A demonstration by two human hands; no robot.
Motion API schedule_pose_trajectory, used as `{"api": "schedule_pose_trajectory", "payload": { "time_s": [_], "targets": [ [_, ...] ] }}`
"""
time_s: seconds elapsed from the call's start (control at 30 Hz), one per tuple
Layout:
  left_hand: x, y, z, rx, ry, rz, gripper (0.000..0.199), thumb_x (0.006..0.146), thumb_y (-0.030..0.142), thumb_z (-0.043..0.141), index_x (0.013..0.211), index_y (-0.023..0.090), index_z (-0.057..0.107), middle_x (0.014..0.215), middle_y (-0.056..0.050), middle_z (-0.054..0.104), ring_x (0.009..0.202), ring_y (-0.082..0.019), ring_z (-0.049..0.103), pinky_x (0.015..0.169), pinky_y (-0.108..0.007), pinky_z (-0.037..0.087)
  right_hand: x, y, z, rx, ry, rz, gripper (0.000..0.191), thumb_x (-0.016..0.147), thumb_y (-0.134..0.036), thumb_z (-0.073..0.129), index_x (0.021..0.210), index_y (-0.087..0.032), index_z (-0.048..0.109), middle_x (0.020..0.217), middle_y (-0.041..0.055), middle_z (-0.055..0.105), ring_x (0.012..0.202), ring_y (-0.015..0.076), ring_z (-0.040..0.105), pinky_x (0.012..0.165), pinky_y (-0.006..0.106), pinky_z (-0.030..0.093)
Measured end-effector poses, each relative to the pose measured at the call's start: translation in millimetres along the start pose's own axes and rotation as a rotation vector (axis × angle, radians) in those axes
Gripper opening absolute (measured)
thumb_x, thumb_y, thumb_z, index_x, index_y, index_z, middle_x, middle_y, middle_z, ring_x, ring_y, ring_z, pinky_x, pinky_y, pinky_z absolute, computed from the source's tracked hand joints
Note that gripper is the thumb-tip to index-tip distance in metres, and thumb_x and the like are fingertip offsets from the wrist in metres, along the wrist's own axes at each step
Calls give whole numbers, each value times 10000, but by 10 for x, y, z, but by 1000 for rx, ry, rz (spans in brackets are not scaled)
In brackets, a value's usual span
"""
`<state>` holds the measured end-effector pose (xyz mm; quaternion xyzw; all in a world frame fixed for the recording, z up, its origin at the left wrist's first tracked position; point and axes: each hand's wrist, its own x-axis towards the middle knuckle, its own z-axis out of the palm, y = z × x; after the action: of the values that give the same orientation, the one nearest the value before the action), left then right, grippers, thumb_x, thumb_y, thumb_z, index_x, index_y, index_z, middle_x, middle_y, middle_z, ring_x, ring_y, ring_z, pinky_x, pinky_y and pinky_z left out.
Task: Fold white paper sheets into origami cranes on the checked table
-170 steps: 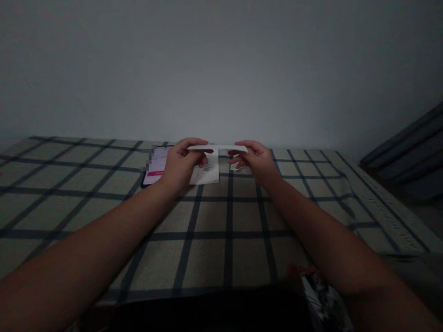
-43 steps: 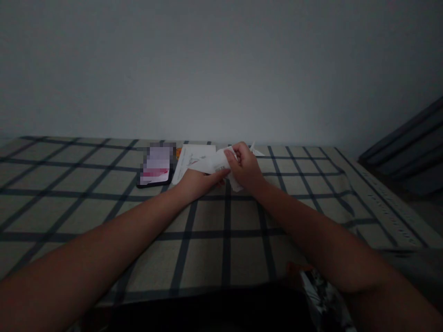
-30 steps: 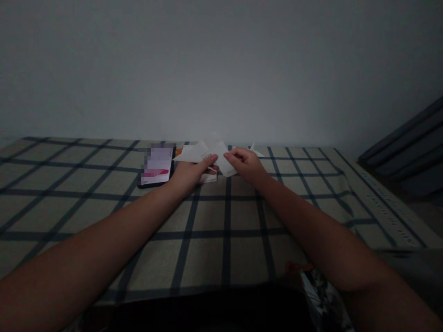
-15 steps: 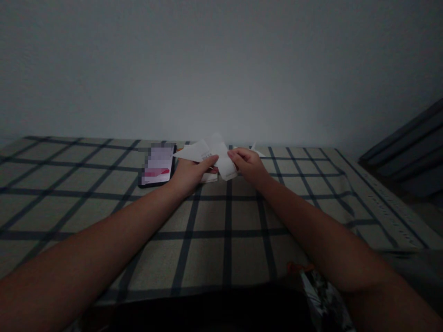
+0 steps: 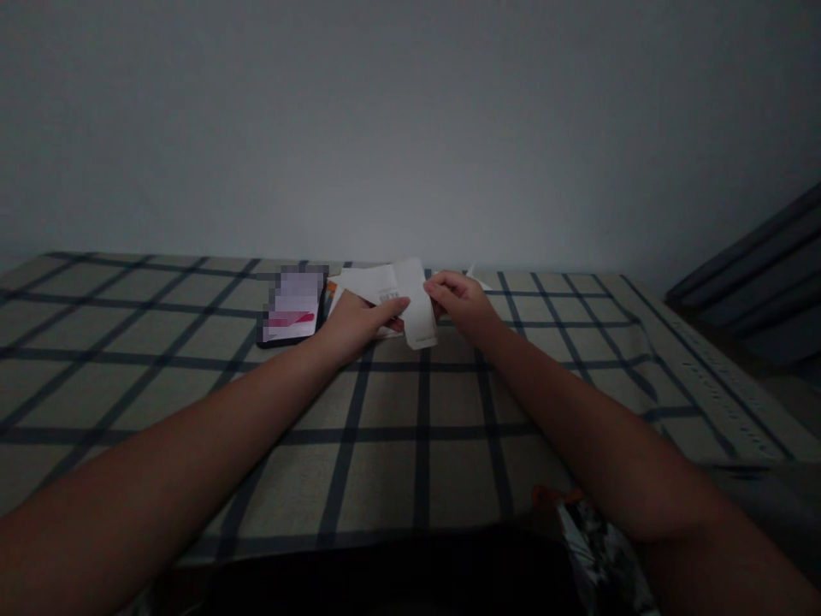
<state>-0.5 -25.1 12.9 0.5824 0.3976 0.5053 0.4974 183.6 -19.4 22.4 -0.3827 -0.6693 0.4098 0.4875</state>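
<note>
Over the far middle of the table, my left hand (image 5: pixel 359 321) is closed on a white sheet of paper (image 5: pixel 367 280) with some dark print, its thumb lying on top. My right hand (image 5: pixel 460 295) pinches the right edge of a white paper strip (image 5: pixel 416 304), which crosses the right end of the sheet and bends down toward me. Whether sheet and strip are one folded piece, I cannot tell. More pale paper lies beneath my left hand, mostly hidden. Behind my right hand, a scrap of white paper (image 5: pixel 478 279) sticks out.
A phone (image 5: pixel 292 304) with a lit, partly blurred screen lies left of my left hand. An orange item (image 5: pixel 332 287) peeks out beside it. The checked tablecloth (image 5: pixel 385 479) covers the table up to the wall (image 5: pixel 410 128). Dark folded fabric (image 5: pixel 763 282) hangs at the right.
The paper has tilted and come slightly lower; the strip now hangs a little nearer to me. Both hands have shifted only slightly and keep their hold. The phone has not moved.
</note>
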Motion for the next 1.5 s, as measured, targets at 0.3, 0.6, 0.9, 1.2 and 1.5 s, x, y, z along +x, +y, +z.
{"api": "schedule_pose_trajectory", "payload": {
  "time_s": [0.3,0.6,0.9,1.2,1.5],
  "targets": [
    [1,-8,-20,15,-52,-19,326,706,321,744,961,129,680,868,-71,725,665,-163,663,584,-270,561,-6,22,8,45,0,-47,283,853,-421,604,703,-191,534,619,-36,519,575,94,488,545,236,406],
    [-17,-1,-34,34,-92,-59,320,702,284,736,996,163,697,915,-62,735,710,-160,660,546,-224,525,18,52,-17,13,-1,-55,323,857,-463,607,708,-186,536,605,-35,529,568,88,494,551,234,411],
    [-22,22,-20,75,-97,24,330,761,428,748,946,157,704,848,-59,723,621,-134,617,532,-226,505,-5,13,10,-4,40,-65,313,848,-487,609,751,-193,565,603,-39,545,556,87,516,536,236,430],
    [-47,68,-16,142,-106,22,322,761,418,754,952,166,696,810,-37,701,595,-123,594,519,-220,484,10,16,2,48,84,-48,334,812,-510,657,781,-184,589,586,-40,557,536,86,528,529,236,455],
    [-21,9,-24,143,-94,6,350,734,431,770,943,163,683,782,-35,687,585,-124,584,503,-215,471,26,49,-5,112,67,-2,331,812,-516,642,782,-194,576,601,-47,542,538,81,521,528,230,459]
  ]
}}
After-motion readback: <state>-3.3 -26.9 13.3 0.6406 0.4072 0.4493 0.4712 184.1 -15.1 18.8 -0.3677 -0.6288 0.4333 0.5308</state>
